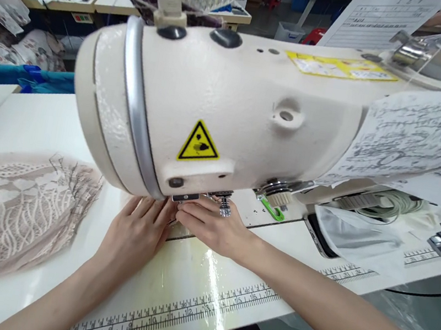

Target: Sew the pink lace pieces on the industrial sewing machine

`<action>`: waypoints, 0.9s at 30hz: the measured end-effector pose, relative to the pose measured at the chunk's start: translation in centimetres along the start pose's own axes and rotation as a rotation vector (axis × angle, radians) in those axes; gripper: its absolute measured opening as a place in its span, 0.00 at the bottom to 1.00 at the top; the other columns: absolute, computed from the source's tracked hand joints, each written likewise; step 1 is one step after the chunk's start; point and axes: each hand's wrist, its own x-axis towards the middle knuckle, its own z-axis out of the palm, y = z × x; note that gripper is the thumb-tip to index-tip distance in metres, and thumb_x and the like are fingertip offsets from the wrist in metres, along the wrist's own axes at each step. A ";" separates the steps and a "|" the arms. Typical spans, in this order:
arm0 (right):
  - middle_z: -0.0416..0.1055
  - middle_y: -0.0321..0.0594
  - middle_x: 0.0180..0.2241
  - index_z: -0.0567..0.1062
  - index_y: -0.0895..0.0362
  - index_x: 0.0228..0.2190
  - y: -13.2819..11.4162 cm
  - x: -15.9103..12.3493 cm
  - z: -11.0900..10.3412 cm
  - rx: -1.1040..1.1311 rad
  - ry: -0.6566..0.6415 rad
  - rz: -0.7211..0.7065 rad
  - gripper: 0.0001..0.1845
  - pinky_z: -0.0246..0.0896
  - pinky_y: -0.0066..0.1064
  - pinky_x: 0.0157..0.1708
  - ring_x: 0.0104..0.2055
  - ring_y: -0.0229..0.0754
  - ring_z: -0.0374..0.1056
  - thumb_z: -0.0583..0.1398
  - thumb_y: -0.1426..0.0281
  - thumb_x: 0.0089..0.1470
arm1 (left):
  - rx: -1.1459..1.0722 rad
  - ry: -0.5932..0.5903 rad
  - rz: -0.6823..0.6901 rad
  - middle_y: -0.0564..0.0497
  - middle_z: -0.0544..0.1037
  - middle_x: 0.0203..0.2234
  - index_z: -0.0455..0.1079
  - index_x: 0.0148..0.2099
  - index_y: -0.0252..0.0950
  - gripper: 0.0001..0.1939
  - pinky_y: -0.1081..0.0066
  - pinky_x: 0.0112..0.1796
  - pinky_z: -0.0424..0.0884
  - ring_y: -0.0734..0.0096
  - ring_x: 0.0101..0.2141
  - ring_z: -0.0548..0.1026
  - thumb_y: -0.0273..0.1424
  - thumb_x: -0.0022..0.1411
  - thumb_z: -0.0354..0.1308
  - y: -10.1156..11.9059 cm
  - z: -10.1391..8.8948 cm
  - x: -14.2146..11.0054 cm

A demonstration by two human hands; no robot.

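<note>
Both hands are at the needle area, low under the head of a white sewing machine (229, 110). My left hand (137, 230) lies palm down on the white table, its fingers stretched forward and their tips hidden by the machine head. Close beside it, my right hand (213, 225) has its fingers closed together, pointing left near the presser foot area. Whatever lies between its fingertips is too small and hidden to make out. Left of my left hand, a pile of pale pink lace fabric (15, 216) rests on the table.
A printed ruler (181, 309) runs along the table's front edge. A green hook-shaped tool (272, 209) lies beneath the machine arm. To the right are a phone (320, 235) partly under grey-white cloth (360, 234) and coiled cord (393, 206). Handwritten paper (421, 135) covers the machine's right side.
</note>
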 end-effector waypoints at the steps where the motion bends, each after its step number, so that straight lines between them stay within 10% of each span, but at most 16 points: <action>1: 0.75 0.31 0.32 0.74 0.56 0.30 0.0 0.0 0.0 -0.004 -0.006 0.003 0.11 0.47 0.28 0.21 0.32 0.31 0.64 0.56 0.83 0.55 | 0.007 0.000 -0.003 0.41 0.80 0.41 0.69 0.55 0.25 0.17 0.55 0.48 0.67 0.57 0.38 0.77 0.26 0.67 0.50 0.1 0.0 0.0; 14: 0.76 0.33 0.45 0.76 0.50 0.44 0.1 -1.0 -0.2 0.013 -0.178 0.118 0.16 0.51 0.32 0.31 0.35 0.34 0.68 0.56 0.78 0.59 | 0.070 0.012 0.017 0.40 0.81 0.40 0.69 0.54 0.24 0.17 0.56 0.47 0.70 0.57 0.37 0.77 0.28 0.67 0.52 0.3 -0.2 0.2; 27: 0.78 0.31 0.39 0.76 0.56 0.36 1.1 -0.1 -0.2 0.025 -0.092 0.062 0.15 0.47 0.32 0.23 0.29 0.32 0.67 0.56 0.84 0.54 | 0.060 -0.003 0.032 0.40 0.81 0.43 0.68 0.56 0.24 0.18 0.55 0.46 0.72 0.55 0.39 0.79 0.27 0.66 0.54 0.3 -0.4 0.2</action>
